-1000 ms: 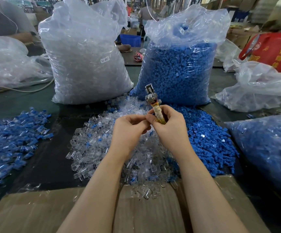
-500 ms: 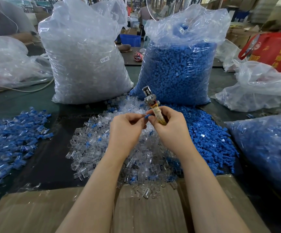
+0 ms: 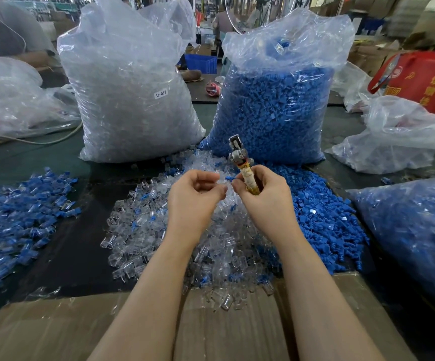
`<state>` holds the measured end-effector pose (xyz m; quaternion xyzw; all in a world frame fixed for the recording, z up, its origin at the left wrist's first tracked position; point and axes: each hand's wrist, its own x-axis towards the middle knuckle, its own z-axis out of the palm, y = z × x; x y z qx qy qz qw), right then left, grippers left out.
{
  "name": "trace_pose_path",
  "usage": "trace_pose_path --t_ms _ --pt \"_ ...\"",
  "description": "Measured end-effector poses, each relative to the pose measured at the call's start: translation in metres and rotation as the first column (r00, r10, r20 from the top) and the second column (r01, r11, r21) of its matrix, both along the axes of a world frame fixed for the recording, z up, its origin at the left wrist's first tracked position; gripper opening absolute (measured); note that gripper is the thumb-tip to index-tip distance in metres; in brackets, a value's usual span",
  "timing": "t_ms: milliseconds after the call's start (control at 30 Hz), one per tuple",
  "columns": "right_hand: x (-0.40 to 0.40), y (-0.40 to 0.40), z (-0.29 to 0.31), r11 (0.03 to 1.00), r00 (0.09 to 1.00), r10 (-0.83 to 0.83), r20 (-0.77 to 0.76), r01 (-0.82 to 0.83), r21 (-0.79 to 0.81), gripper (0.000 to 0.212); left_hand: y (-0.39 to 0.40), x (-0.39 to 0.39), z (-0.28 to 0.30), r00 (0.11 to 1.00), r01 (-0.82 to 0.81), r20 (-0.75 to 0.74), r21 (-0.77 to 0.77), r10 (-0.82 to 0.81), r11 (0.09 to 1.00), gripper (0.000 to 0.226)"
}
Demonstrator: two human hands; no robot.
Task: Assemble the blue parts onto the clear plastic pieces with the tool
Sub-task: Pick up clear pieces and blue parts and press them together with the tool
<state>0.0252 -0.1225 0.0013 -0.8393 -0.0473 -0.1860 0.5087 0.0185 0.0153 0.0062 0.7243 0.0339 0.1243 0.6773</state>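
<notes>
I see right hand (image 3: 263,196) gripping tool (image 3: 242,165) upright by taped handle, metal head up at 12 o'clock; fingertips also pinching small blue part (image 3: 229,178). Left hand (image 3: 195,196) curled, apparently pinching clear piece; hard to tell. Finished pile (image 3: 15,212) at 9 o'clock on surface (image 3: 75,251). Loose clear pieces (image 3: 174,246) at centre, blue parts (image 3: 323,225) at 3 o'clock, two full bags behind: I judge most work left.

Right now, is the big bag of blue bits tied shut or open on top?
Open. The blue parts bag stands upright with its plastic top loose and spread, no knot showing.
</notes>
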Motion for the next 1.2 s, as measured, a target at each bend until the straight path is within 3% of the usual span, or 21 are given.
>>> trace_pose_path --t_ms 300,567,833,1000,1200 --pt "-0.001 0.001 0.0 0.997 0.999 -0.044 0.01 0.044 -0.056 0.013 -0.001 0.0 0.003 0.999 -0.041 0.002 -0.028 0.041 0.999 0.012" --pt "-0.001 0.003 0.002 0.991 0.997 -0.076 -0.005 0.075 -0.11 0.013 -0.004 -0.004 0.005 0.993 -0.079 0.102 0.121 0.067 0.99 0.019" --pt "0.0 0.002 0.005 0.997 0.997 -0.021 -0.079 0.015 -0.072 0.008 -0.006 -0.003 0.003 0.987 -0.075 0.154 0.165 0.049 0.983 0.019" --pt "-0.002 0.001 0.008 0.999 0.994 0.047 -0.103 -0.047 -0.001 0.004 -0.005 -0.001 0.001 0.992 -0.076 0.111 0.084 0.067 0.994 0.011" --pt "-0.005 -0.012 0.013 0.996 0.988 0.067 -0.141 -0.074 -0.044 0.009 0.001 0.002 0.003 1.0 -0.007 0.028 -0.165 0.011 0.986 0.01"
